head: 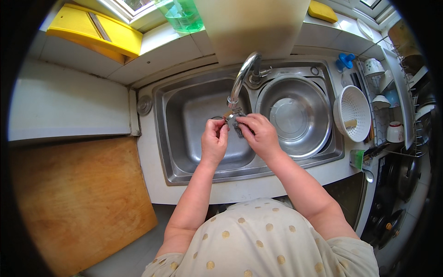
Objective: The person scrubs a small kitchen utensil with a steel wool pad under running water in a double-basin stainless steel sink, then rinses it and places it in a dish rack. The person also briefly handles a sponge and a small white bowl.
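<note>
My left hand (pixel 214 140) pinches a small item (pixel 227 115) with a brownish part and a shiny metal part, too small to name. In my right hand (pixel 261 133) is a dark steel wool scourer (pixel 238 131), pressed up beside that item. Both hands are over the right side of the left sink basin (pixel 190 138), just below the spout of a chrome faucet (pixel 246 71). I cannot tell whether water is running. A large stainless steel bowl (pixel 294 142) sits in the right basin, to the right of my right hand.
A white colander (pixel 358 104) and a wire dish rack (pixel 391 150) with cups stand on the right. Left lies a wooden board (pixel 83 200). A yellow slicer (pixel 117 36), a green container (pixel 183 17) and a yellow sponge (pixel 322 11) rest on the back ledge.
</note>
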### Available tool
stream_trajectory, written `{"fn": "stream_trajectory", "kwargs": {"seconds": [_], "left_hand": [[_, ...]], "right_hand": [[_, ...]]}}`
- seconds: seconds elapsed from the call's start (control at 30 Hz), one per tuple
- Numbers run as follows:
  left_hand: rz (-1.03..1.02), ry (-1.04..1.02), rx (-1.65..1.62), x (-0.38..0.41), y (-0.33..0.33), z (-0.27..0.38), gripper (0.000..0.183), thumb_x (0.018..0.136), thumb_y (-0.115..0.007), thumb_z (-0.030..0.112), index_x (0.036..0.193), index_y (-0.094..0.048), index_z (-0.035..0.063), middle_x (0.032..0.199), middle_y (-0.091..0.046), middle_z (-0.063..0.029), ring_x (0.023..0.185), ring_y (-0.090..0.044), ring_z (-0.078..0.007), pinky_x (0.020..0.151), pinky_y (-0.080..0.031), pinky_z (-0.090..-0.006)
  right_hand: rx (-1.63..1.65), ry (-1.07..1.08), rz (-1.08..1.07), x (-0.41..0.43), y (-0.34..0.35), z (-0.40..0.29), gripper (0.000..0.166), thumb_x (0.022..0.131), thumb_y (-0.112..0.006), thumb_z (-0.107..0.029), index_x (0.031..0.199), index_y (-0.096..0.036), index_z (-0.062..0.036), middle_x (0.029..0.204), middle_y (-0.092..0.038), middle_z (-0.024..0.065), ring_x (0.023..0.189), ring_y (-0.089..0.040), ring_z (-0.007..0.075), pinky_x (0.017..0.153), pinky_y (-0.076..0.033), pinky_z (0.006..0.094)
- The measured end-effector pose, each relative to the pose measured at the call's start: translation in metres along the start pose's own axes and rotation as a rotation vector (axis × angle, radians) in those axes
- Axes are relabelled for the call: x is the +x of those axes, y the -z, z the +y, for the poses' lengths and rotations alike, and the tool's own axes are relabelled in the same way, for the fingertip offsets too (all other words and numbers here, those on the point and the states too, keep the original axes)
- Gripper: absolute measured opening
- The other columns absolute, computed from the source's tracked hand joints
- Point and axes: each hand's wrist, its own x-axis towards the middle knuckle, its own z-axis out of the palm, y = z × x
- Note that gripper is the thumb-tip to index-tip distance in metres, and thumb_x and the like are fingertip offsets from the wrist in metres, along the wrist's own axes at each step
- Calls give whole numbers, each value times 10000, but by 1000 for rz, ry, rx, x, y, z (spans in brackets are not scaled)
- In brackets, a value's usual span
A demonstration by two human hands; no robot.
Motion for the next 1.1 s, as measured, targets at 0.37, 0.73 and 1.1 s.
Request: {"fn": "stream_trajectory", "kwargs": {"seconds": [0.37,0.73,1.1], "left_hand": [[-8,-31,255,-3,-7,-1,94,896,-544,16,961,-480,-7,799,-590,-56,726,-547,-77,649,-466,-230],[32,74,189,-1,-7,3,102,904,-541,50,964,-480,-6,789,-598,-66,700,-551,-92,641,-464,-248],[44,85,228,5,0,5,109,883,-580,56,948,-512,2,774,-603,-51,694,-562,-89,642,-465,-241]], "right_hand": [[-93,-41,-64,-5,-28,13,220,763,-632,-94,975,-673,-133,888,-599,52,798,-600,264,664,-506,373],[334,-197,-242,-3,-26,26,208,863,-571,-124,1050,-658,-98,917,-614,107,871,-597,298,737,-485,362],[186,-546,-81,0,-10,23,381,800,-671,-267,1103,-599,-46,913,-639,125,791,-629,255,714,-495,345]]}}
